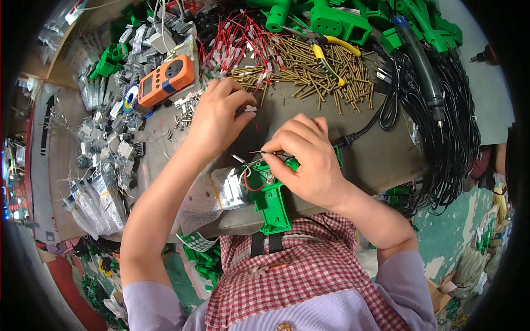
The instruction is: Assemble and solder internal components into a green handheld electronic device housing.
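Note:
My left hand (221, 113) is raised over the bench beside the red-lead pile, fingers curled, with a small whitish piece (250, 109) at the fingertips; its exact kind is too small to tell. My right hand (306, 157) pinches a thin dark wire (257, 152) between thumb and forefinger, above a green plastic tool housing (273, 207). The open housing lies at the bench's front edge, partly covered by that hand. Inside it a red wire (253, 189) loops out, and a white-sleeved wire end (237, 158) sticks up. A black power cord (359, 134) runs in from the right.
An orange meter (168, 80) stands at left among grey components. Beyond my hands lie brass-coloured screws (309, 66), yellow-handled pliers (328, 63) and red leads (232, 41). An electric screwdriver (422, 71) hangs at right over bundled black cords (452, 127). A bubble-wrap bag (199, 201) adjoins the housing.

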Demonstrator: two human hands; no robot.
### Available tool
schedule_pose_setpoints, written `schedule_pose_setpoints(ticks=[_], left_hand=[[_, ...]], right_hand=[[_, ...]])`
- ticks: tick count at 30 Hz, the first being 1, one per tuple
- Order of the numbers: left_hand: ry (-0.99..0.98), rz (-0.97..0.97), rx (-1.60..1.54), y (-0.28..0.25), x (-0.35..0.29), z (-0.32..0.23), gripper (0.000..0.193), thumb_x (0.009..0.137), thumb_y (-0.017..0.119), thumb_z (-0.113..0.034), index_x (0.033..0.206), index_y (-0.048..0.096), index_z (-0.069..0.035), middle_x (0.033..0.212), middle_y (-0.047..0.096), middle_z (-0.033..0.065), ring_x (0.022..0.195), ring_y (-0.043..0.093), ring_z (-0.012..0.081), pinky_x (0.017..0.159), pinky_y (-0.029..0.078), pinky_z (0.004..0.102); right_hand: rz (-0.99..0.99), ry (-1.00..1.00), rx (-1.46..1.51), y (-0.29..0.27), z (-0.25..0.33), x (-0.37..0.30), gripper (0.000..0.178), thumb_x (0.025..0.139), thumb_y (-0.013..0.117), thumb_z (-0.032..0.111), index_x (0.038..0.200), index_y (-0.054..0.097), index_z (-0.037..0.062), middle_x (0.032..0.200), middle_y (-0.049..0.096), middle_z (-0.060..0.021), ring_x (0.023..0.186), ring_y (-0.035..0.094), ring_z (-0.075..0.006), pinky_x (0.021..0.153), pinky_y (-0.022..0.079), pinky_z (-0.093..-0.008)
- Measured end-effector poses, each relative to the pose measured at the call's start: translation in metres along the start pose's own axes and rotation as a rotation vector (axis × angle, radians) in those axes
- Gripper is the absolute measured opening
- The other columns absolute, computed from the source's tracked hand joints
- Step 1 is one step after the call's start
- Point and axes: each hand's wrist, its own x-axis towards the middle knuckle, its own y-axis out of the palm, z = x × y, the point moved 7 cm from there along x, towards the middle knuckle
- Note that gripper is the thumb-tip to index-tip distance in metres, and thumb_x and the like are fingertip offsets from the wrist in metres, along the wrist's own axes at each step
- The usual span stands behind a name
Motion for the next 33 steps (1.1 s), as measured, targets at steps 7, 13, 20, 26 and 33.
schedule_pose_setpoints(ticks=[7, 13, 20, 26, 33], left_hand=[[-0.022, 0.044, -0.092, 0.0, 0.01, 0.01, 0.012, 0.075, 0.067, -0.004, 0.087, 0.062, -0.002, 0.086, 0.061, 0.0063, 0.084, 0.058, 0.0191, 0.074, 0.047, 0.0313], [-0.507, 0.139, -0.622, -0.03, -0.018, 0.004, 0.014, 0.086, 0.063, -0.004, 0.099, 0.063, 0.002, 0.085, 0.065, 0.0037, 0.078, 0.062, 0.0092, 0.073, 0.05, 0.0238], [-0.568, 0.22, -0.968, -0.021, -0.039, -0.002, 0.014, 0.085, 0.066, -0.007, 0.096, 0.063, 0.001, 0.086, 0.065, 0.0045, 0.077, 0.062, 0.0109, 0.07, 0.05, 0.0242], [-0.561, 0.22, -1.053, -0.018, -0.039, -0.003, 0.009, 0.084, 0.067, -0.006, 0.089, 0.061, -0.002, 0.086, 0.064, 0.004, 0.079, 0.061, 0.0109, 0.074, 0.048, 0.025], [-0.598, 0.195, -1.052, -0.018, -0.039, -0.004, 0.014, 0.081, 0.066, -0.003, 0.092, 0.058, -0.003, 0.087, 0.061, 0.0031, 0.081, 0.058, 0.0108, 0.077, 0.048, 0.0256]], right_hand=[[0.061, 0.146, 0.096, 0.004, -0.013, 0.002, 0.012, 0.074, 0.069, 0.012, 0.077, 0.057, 0.0098, 0.074, 0.055, 0.0012, 0.076, 0.053, -0.0175, 0.076, 0.032, -0.0354], [0.123, 0.337, 0.24, 0.009, -0.026, 0.002, 0.012, 0.077, 0.067, 0.017, 0.077, 0.059, 0.0077, 0.069, 0.059, -0.0001, 0.073, 0.057, -0.0169, 0.077, 0.034, -0.0356], [0.088, 0.404, 0.379, 0.006, -0.023, 0.004, 0.016, 0.076, 0.069, 0.013, 0.076, 0.061, -0.0008, 0.069, 0.061, -0.0075, 0.059, 0.06, -0.0168, 0.059, 0.047, -0.0306], [0.081, 0.411, 0.373, 0.004, -0.023, 0.002, 0.015, 0.076, 0.068, 0.012, 0.077, 0.061, -0.0018, 0.069, 0.062, -0.0089, 0.06, 0.062, -0.0169, 0.059, 0.049, -0.0309], [0.101, 0.459, 0.409, 0.008, -0.025, 0.0, 0.015, 0.076, 0.068, 0.012, 0.077, 0.061, -0.0017, 0.07, 0.064, -0.0092, 0.06, 0.063, -0.0165, 0.059, 0.049, -0.0303]])
